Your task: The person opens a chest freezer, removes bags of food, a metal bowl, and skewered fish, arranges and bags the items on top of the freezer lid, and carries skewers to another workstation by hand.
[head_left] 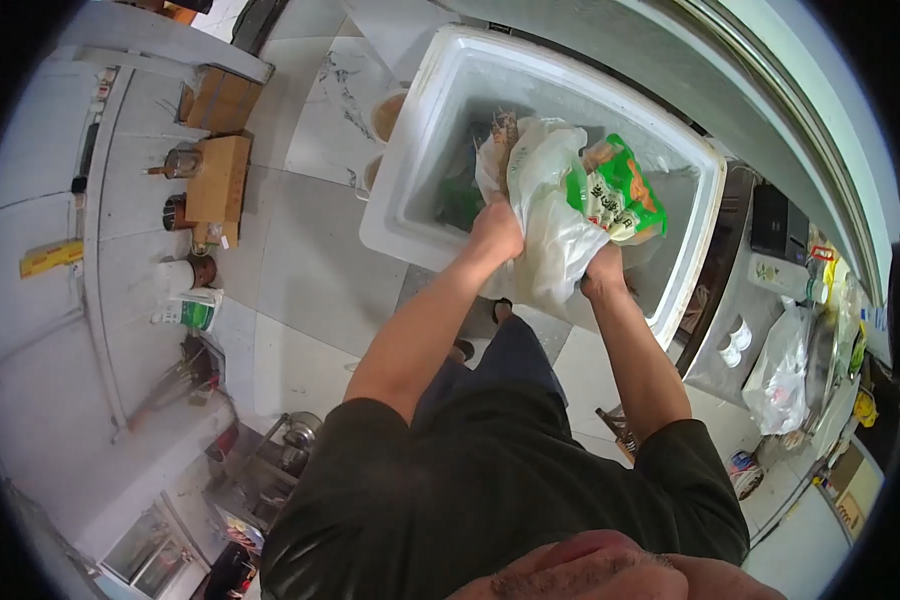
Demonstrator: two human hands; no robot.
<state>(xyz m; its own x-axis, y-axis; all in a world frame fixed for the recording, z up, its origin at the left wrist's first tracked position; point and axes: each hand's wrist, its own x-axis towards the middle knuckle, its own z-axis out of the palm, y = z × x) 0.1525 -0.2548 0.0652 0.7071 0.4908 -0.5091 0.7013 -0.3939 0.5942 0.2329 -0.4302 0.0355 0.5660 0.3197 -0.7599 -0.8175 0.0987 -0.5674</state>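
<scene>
A bunched white translucent plastic bag is held over the near side of an open white chest freezer. My left hand grips the bag's left side, fingers closed and partly hidden. On the right, my right hand is closed on the bag's lower edge, its fingers mostly behind the plastic. Against the bag's right side lies a green printed food packet; whether it is inside the bag or beside it I cannot tell. Brown, stringy-looking contents show at the bag's upper left. Darker bags lie deeper in the freezer.
A metal counter at right carries a black box and a clear plastic bag. Cardboard boxes stand along the left wall. A metal pot sits at lower left. Tiled floor lies left of the freezer.
</scene>
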